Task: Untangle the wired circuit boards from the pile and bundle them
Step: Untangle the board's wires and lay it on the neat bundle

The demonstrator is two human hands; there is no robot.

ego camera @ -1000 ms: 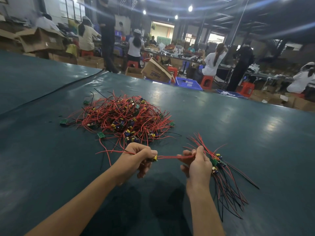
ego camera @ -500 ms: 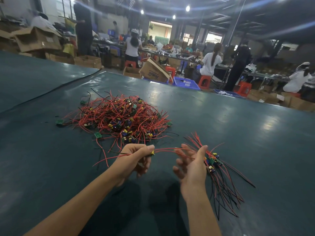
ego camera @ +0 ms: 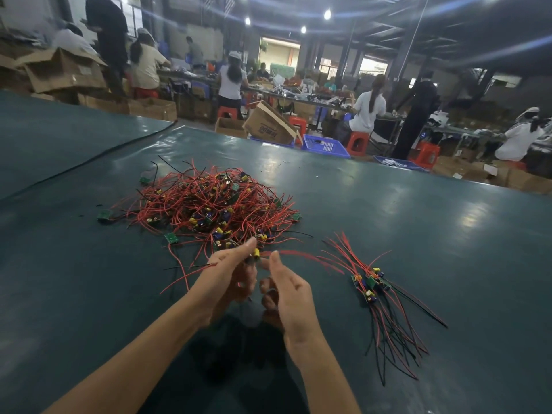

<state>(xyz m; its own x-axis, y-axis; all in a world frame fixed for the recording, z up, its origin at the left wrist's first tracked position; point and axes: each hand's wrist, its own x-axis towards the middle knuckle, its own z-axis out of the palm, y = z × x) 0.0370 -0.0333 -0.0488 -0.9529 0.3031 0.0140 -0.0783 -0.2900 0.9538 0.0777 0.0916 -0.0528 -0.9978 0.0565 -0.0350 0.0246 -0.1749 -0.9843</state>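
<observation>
A tangled pile of red-wired circuit boards (ego camera: 209, 204) lies on the dark green table (ego camera: 418, 222). My left hand (ego camera: 227, 273) pinches one small circuit board (ego camera: 256, 254) with a yellow part, just in front of the pile. Its red wires trail left and right. My right hand (ego camera: 285, 289) is right beside it. One straight finger touches the red wire next to the board, and the other fingers are loosely curled. A sorted bundle of boards (ego camera: 370, 283) lies on the table to the right, its wires fanned toward me, apart from both hands.
A loose green board (ego camera: 171, 237) and another (ego camera: 104, 215) lie at the pile's left edge. Beyond the table's far edge stand cardboard boxes (ego camera: 268, 124), blue crates (ego camera: 325, 144), red stools and several people at workbenches.
My right hand let go of the sorted bundle, which now lies on the table, and moved left to the board held by my left hand. The view has tilted slightly.
</observation>
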